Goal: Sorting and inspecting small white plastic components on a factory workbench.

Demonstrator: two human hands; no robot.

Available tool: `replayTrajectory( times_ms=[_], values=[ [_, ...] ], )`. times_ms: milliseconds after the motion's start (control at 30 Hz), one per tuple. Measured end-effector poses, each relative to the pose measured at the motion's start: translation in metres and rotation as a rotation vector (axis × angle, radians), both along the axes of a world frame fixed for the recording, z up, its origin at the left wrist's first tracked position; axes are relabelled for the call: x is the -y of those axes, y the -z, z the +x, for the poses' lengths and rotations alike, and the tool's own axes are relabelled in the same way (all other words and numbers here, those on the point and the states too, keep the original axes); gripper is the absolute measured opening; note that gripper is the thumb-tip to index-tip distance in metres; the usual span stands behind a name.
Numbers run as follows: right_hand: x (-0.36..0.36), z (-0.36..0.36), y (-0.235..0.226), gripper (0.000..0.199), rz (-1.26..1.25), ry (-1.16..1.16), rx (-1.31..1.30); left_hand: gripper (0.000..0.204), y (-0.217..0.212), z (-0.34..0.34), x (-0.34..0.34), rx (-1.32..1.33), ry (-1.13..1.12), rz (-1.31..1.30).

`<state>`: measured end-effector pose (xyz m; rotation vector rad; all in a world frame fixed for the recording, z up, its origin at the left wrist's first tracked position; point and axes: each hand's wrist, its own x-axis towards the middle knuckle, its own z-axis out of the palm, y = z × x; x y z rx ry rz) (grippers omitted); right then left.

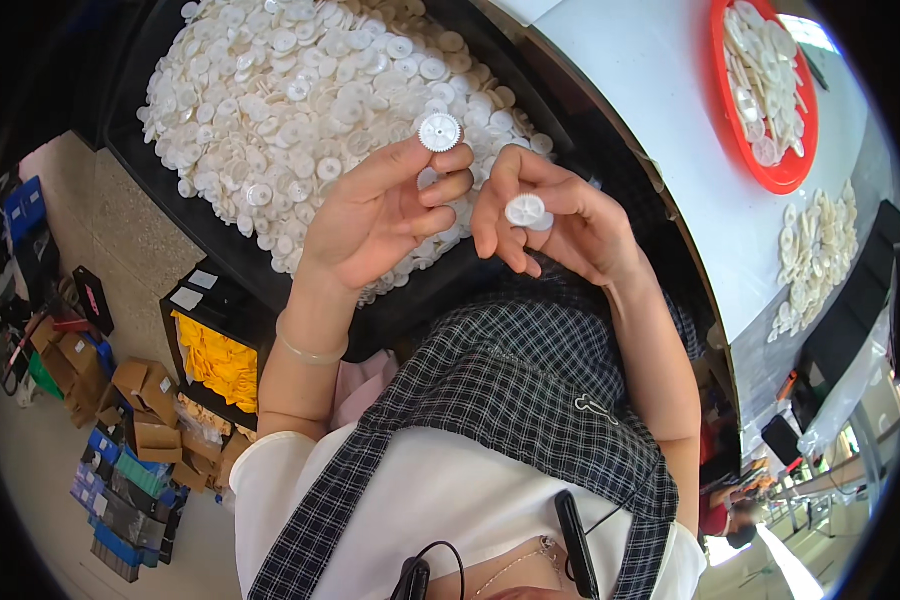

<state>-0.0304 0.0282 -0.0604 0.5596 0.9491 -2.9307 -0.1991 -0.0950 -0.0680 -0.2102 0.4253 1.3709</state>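
My left hand [378, 212] pinches a white plastic gear [439, 132] between thumb and forefinger, its toothed face turned up. To the right, my right hand [562, 214] is closed on white gears [525, 210]; two seem to overlap at the thumb, and the curled fingers hide part of them. The hands are close together but apart. Beneath and beyond them, a large heap of loose white gears [300, 110] fills a black bin [160, 205]. My forearms rise over its near edge.
At the right, a white table [660, 70] bears a red oval tray [792, 178] of white parts and a loose pile of similar parts [816, 262]. On the left stand a black crate with yellow pieces [216, 360] and several cardboard boxes [148, 390] on the floor.
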Motion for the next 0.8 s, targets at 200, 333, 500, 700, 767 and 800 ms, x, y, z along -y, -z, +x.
replayTrajectory(
  times_ms=[200, 333, 500, 700, 767, 800],
  values=[
    [-0.007, 0.001, 0.008, 0.035, 0.141, 0.081, -0.030, 0.021, -0.001, 0.000, 0.004, -0.086, 0.001, -0.020],
    [-0.010, -0.002, 0.006, 0.036, 0.258, 0.066, 0.120, 0.023, 0.001, -0.004, 0.004, -0.095, -0.013, 0.036],
    [0.001, -0.016, 0.006, 0.029, 0.524, 0.103, 0.291, 0.034, -0.003, -0.035, 0.014, -0.454, -0.171, 0.165],
    [0.003, -0.041, 0.027, 0.014, 1.475, 0.185, 0.357, 0.033, -0.024, -0.059, 0.008, -0.687, -0.261, 0.124],
    [0.003, -0.051, 0.033, 0.012, 1.642, 0.246, 0.374, 0.033, -0.023, -0.062, 0.006, -0.758, -0.281, 0.039],
    [0.001, -0.054, 0.040, 0.012, 1.642, 0.248, 0.378, 0.029, -0.014, -0.069, 0.006, -0.885, -0.180, -0.016]
  ],
)
